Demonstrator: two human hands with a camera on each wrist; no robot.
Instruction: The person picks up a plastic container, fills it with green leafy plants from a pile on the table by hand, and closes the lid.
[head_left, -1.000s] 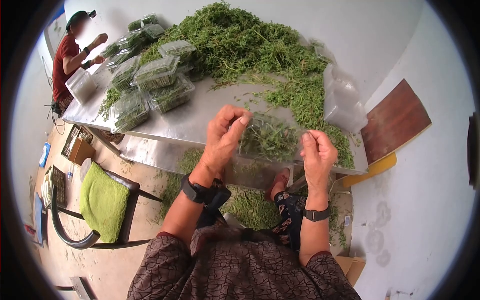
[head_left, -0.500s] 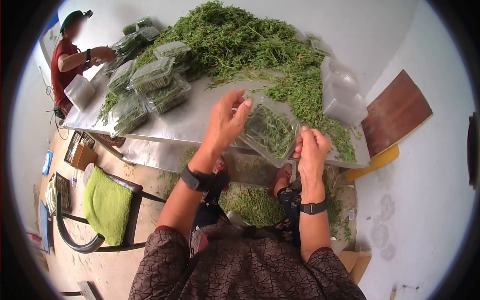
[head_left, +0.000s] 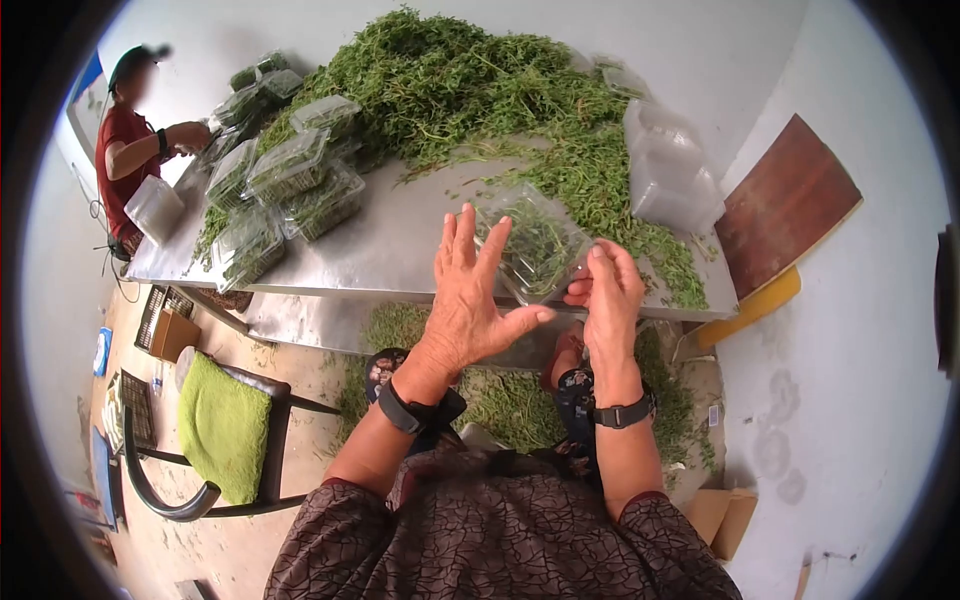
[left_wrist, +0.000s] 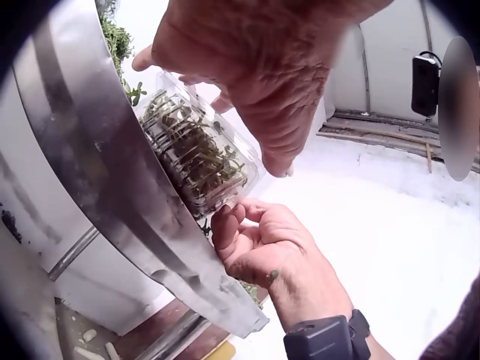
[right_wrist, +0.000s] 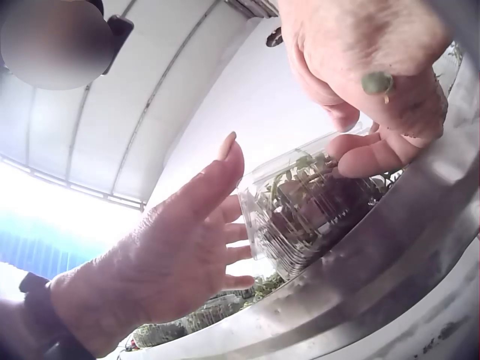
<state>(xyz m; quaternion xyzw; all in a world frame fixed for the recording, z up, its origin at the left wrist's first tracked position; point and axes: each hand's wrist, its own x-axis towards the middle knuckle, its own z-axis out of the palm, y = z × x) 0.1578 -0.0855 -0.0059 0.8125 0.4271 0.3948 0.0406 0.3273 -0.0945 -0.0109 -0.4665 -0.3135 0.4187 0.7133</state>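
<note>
A clear plastic clamshell box [head_left: 540, 245] with leafy green stems inside sits at the table's front edge. The ribbed side of this box shows in the left wrist view. My left hand [head_left: 468, 305] is spread wide at the box's left side, fingers straight and thumb pointing right. In the right wrist view the left fingers overlap the box's end. With thumb and curled fingers, my right hand [head_left: 615, 300] pinches the box's near right corner. A small leaf sticks to the right hand, seen in the right wrist view.
A big heap of greens [head_left: 470, 80] covers the back of the metal table [head_left: 400, 240]. Filled boxes [head_left: 290, 165] are stacked at left, nested clear boxes [head_left: 675, 175] at right. Another person [head_left: 125, 150] works at the far left. A chair [head_left: 225, 430] stands at left.
The box was held up between both hands; now it is turned and farther over the table edge. My left hand has let go and spread its fingers. My right hand stays at the corner.
</note>
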